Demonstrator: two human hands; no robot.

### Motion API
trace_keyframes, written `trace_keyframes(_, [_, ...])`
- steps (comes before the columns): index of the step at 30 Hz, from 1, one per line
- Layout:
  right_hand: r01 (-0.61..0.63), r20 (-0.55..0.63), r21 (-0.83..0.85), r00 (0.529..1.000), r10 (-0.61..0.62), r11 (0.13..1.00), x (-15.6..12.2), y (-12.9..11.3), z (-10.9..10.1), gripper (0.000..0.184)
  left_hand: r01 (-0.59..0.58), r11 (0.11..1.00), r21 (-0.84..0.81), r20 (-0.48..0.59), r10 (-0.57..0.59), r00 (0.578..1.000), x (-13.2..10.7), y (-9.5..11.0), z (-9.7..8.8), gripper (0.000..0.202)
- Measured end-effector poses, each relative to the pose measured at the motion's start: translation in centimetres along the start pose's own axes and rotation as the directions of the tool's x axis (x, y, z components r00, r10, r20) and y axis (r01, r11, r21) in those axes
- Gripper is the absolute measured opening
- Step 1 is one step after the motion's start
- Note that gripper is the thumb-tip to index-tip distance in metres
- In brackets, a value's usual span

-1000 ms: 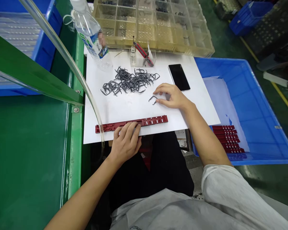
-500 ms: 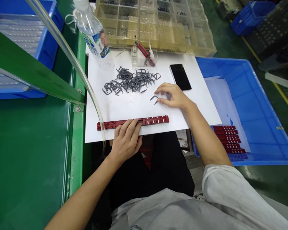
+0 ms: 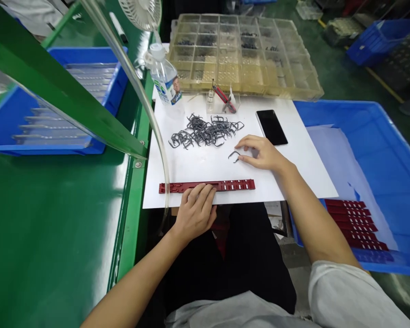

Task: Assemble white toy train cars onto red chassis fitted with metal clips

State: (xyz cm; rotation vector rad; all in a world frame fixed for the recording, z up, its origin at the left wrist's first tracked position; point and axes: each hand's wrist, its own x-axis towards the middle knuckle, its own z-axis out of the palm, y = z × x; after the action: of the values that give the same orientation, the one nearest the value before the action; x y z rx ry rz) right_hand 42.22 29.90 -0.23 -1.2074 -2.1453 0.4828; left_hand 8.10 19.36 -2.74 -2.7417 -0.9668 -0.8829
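Observation:
A long dark-red slotted strip (image 3: 237, 185) lies along the near edge of the white board. My left hand (image 3: 198, 207) grips it near the middle, fingers curled over its top; the thumb is partly hidden. To the upper right of the strip, my right hand (image 3: 263, 154) rests on the board with thumb and index finger apart. A single thin dark-grey bent clip (image 3: 233, 155) lies at these fingertips, one end by the thumb. Whether the thumb touches it I cannot tell. Beyond it is a tangled pile of similar clips (image 3: 205, 131).
A phone (image 3: 272, 127), a small clear holder (image 3: 222, 105) of tools and a water bottle (image 3: 166, 82) stand farther back, before a compartment box (image 3: 246, 89). A blue bin (image 3: 392, 182) holds several red strips (image 3: 353, 223). A clear hose (image 3: 157, 127) hangs at left.
The camera view has shifted, so everything appears farther right and lower, and a fan has come into sight. Both hands keep about the same places relative to the strip and the single clip.

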Motion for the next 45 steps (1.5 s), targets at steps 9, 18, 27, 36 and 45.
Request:
trace_keyframes(9, [0.000,-0.007,-0.004,1.000,0.000,1.000,0.1,-0.1,-0.1,0.030,0.003,1.000,0.005,0.006,-0.003,1.000,0.4,0.0,-0.6,0.045])
trace_keyframes(18, [0.019,0.035,0.050,0.999,-0.021,0.999,0.2,-0.3,-0.2,0.030,-0.026,0.999,0.023,-0.014,0.027,1.000,0.0,0.0,-0.2,0.047])
trace_keyframes(27, [-0.032,-0.056,0.048,0.998,0.035,0.998,0.1,0.5,0.2,0.043,-0.067,0.997,0.050,0.064,0.063,0.996,-0.1,-0.2,0.0,0.067])
trace_keyframes(36, [-0.091,0.090,0.430,0.994,0.058,0.898,-0.1,-0.6,-1.7,0.042,-0.064,0.997,0.052,0.026,0.063,0.998,-0.2,-0.3,0.1,0.060])
trace_keyframes(45, [-0.282,0.357,0.538,0.930,0.089,0.794,-0.5,-0.9,-2.9,0.049,-0.027,0.995,0.101,0.155,0.011,0.988,0.0,0.0,0.2,0.069])
